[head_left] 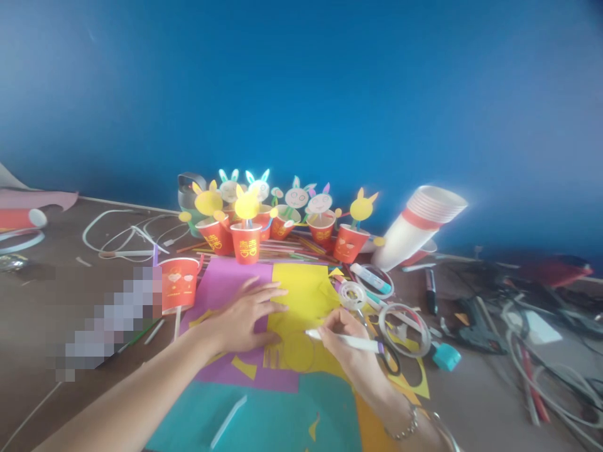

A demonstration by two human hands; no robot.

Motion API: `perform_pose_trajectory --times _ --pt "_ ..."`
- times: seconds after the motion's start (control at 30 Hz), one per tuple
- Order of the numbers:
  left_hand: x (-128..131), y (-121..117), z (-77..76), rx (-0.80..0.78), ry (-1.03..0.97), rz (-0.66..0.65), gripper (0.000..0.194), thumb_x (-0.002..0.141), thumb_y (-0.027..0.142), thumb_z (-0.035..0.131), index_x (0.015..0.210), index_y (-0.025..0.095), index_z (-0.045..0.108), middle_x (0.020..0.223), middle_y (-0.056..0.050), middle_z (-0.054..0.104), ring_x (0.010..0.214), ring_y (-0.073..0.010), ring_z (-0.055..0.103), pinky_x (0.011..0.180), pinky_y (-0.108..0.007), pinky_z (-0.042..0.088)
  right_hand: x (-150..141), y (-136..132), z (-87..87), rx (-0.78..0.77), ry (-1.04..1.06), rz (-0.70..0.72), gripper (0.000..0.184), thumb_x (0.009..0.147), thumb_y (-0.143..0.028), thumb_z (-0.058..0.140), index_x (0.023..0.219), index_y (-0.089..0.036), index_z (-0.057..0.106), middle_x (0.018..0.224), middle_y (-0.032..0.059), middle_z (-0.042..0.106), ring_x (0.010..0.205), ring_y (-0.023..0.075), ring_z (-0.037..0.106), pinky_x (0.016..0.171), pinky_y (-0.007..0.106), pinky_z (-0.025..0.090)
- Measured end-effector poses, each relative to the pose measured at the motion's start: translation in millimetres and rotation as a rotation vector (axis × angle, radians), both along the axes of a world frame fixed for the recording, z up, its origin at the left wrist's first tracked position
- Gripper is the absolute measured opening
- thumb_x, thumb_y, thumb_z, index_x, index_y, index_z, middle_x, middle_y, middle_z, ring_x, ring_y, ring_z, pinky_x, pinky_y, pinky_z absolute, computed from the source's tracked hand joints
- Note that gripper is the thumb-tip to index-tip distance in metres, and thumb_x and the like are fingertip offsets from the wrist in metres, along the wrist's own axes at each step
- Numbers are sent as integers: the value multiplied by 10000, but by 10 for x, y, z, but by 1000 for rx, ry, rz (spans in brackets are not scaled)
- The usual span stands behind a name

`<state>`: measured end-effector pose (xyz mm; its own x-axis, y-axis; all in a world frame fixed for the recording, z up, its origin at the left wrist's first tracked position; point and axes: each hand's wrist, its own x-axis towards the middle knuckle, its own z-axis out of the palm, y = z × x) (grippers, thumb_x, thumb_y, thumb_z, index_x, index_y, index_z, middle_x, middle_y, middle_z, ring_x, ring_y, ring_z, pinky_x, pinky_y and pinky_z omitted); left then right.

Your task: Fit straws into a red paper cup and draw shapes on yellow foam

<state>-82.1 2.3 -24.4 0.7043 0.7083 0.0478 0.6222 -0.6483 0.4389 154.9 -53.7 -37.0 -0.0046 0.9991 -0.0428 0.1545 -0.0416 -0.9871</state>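
Note:
My left hand (pixel 247 314) lies flat with fingers spread across the purple paper (pixel 230 279) and the edge of the yellow paper (pixel 301 282). A white marker (pixel 362 343) is pinched in my right hand (pixel 346 345), its tip close over the yellow sheet. Just below the tip, a faint round outline shows on the yellow paper. Black-handled scissors (pixel 392 358) lie partly hidden beside my right hand. A teal sheet (pixel 282 414) spreads nearest me, with a pale folded strip (pixel 228 420) on it.
Red paper cups with rabbit-shaped paper figures (pixel 247 242) stand along the back. A stack of white cups (pixel 409 232) leans at the right. Clear tape (pixel 352 295), a glue gun (pixel 478 329), a teal block (pixel 446 356) and tangled cables surround the right side. Another red cup (pixel 179 285) stands left.

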Motion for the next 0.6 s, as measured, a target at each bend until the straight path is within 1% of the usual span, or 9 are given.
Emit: perform_pose_trajectory --times 0.07,0.13,0.2,0.27,0.37,0.5,0.6 --pt "8 0 12 -13 -8 1 490 766 433 723 1213 252 640 1433 -96 519 1351 -334 422 1178 -577 117 0 2 -6 23 -16 -4 312 755 -424 674 631 -212 483 510 -67 436 469 90 364 449 226 300" --pt "13 2 16 -18 -14 6 485 760 423 730 1206 252 644 1424 -90 530 1345 -329 433 1183 -569 109 2 5 5 31 -15 -9 335 783 -470 640 634 -212 487 515 -54 468 469 93 369 450 229 300" --pt "12 7 7 -19 -13 9 500 751 437 740 1206 252 643 1424 -91 531 1342 -326 438 1186 -561 105 3 11 28 8 -1 -19 383 814 -534 583 628 -216 478 506 -36 507 459 98 379 444 234 300" --pt "5 11 -11 -15 -20 8 540 737 485 745 1212 250 640 1421 -96 534 1335 -327 446 1187 -556 110 0 16 51 -28 -3 -15 417 817 -573 554 612 -222 462 482 -29 517 438 101 382 431 238 298" --pt "-10 16 -42 3 -46 -5 579 728 542 736 1218 249 634 1416 -101 538 1330 -329 453 1185 -556 120 -9 18 68 -39 -46 -14 378 786 -525 599 606 -226 455 464 -49 476 423 97 364 414 235 293" --pt "-17 20 -64 27 -55 -21 575 739 554 721 1222 257 626 1417 -101 538 1336 -321 445 1185 -556 113 -13 9 78 35 -89 8 305 761 -416 647 618 -219 462 508 -62 439 475 99 376 442 227 322" --pt "-8 16 -52 24 -47 -16 564 733 525 739 1219 262 626 1418 -100 537 1337 -318 443 1185 -555 112 -17 7 88 60 -72 16 349 802 -470 606 609 -219 460 505 -47 471 474 104 387 445 235 330"
